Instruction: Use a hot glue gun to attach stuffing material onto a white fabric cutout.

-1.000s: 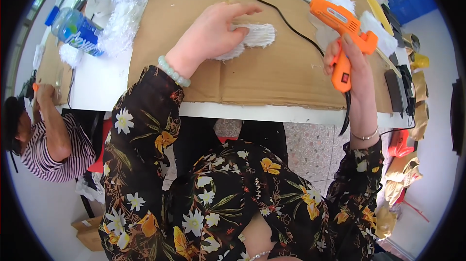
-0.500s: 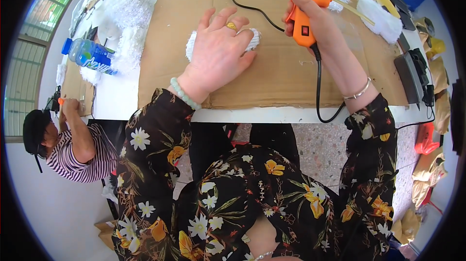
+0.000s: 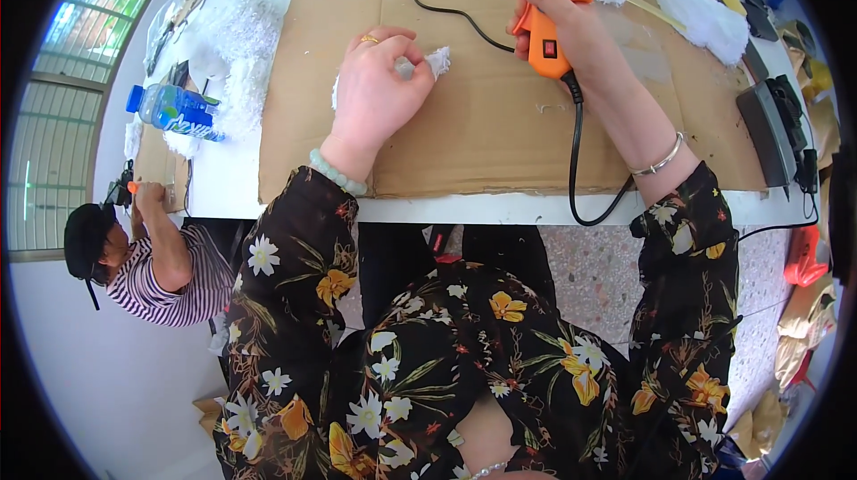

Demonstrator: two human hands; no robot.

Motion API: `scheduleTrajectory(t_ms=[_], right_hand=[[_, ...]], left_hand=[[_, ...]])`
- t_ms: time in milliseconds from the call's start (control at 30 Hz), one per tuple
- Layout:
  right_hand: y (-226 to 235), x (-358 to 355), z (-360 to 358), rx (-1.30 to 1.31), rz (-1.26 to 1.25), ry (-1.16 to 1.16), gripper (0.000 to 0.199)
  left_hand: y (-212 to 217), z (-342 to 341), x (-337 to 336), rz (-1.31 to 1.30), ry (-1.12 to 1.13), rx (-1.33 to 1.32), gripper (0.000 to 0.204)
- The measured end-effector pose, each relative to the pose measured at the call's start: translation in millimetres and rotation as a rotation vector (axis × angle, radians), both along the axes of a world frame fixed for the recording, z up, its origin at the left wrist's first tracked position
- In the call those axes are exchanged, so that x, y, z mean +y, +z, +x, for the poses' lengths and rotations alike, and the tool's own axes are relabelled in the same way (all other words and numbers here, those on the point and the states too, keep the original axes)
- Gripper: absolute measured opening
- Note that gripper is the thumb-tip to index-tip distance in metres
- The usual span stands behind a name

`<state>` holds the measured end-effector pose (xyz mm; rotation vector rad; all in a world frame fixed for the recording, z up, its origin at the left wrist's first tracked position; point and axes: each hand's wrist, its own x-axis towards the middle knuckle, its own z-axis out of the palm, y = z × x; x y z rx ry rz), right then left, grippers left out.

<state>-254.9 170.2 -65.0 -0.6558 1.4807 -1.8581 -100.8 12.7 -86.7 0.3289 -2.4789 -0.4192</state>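
Observation:
In my right hand (image 3: 571,29) is an orange hot glue gun (image 3: 544,38), my fingers wrapped round its handle. Its nozzle points left, and a long pale glue stick (image 3: 638,5) comes out of its back. My left hand (image 3: 379,87) lies over a small white fluffy piece (image 3: 438,61) on the cardboard sheet (image 3: 482,141). Thumb and forefinger curl together on that piece, and most of it is hidden under the hand. The glue gun's black cord (image 3: 576,141) hangs down over the table's front edge.
White fluffy material (image 3: 237,56) and a blue-labelled bottle (image 3: 176,111) are at the left. Another white fluffy piece (image 3: 701,16) lies far right, above a dark grey box-shaped device (image 3: 772,127). A person in a striped shirt (image 3: 170,275) works at the left. A black wire (image 3: 428,5) crosses the cardboard.
My left hand's spread fingers have curled in, and thumb and forefinger have closed on the white fluffy piece. The glue gun has shifted slightly left and up in view.

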Motion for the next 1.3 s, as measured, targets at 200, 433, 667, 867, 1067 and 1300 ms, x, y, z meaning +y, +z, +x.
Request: scheduleTrajectory(t_ms=[200,433,667,867,1067,1300], right_hand=[[-3,-1,4,-0.022,0.043,0.016,0.036],[0,-3,5,-0.005,0.033,0.051,0.035],[-6,-5,3,0.007,0.041,0.082,0.036],[-9,-4,2,0.03,0.047,0.07,0.035],[-10,-4,4,0.028,0.043,0.071,0.036],[-9,0,6,0.05,0.065,0.054,0.038]], left_hand=[[-5,3,0,-0.132,0.008,-0.097,0.012],[14,2,-1,-0.507,-0.19,-0.25,0.04],[6,12,-10,-0.434,-0.16,-0.286,0.03],[6,15,-13,-0.387,-0.186,-0.304,0.024],[5,13,-31,0.058,-0.305,-0.323,0.029],[9,14,-20,-0.118,-0.265,-0.379,0.041]])
